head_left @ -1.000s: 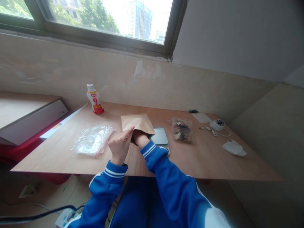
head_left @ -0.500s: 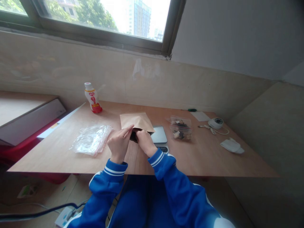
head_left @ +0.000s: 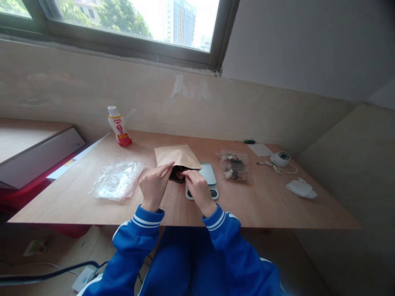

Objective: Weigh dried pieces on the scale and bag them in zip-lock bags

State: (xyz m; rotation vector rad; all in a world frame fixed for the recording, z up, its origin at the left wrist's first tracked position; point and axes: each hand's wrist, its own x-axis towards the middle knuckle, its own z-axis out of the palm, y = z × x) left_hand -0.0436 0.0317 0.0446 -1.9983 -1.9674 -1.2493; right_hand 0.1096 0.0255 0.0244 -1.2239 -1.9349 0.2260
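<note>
A kraft paper bag [head_left: 177,155] lies on the table with its dark-lined mouth gaping toward me. My left hand [head_left: 154,185] is closed on the left edge of that mouth, its index finger stretched along the rim. At the right side of the opening is my right hand [head_left: 200,190], thumb and fingers pinched together. A small brownish piece [head_left: 179,176] shows in the mouth by those fingertips; whether they grip it or the bag's edge I cannot tell. Partly behind my right hand sits a white kitchen scale [head_left: 208,173] with a silver plate.
Two zip bags of dark and tan dried pieces [head_left: 234,166] lie right of the scale. To the left are clear plastic bags [head_left: 115,181] and a red-and-white drink bottle [head_left: 119,126]. Farther right are a white dome camera [head_left: 279,159] with cable and a crumpled white tissue [head_left: 300,188].
My right hand has drawn back from inside the kraft bag to the right of its mouth. More of the opening and the scale now shows. My left hand stays at the bag's edge.
</note>
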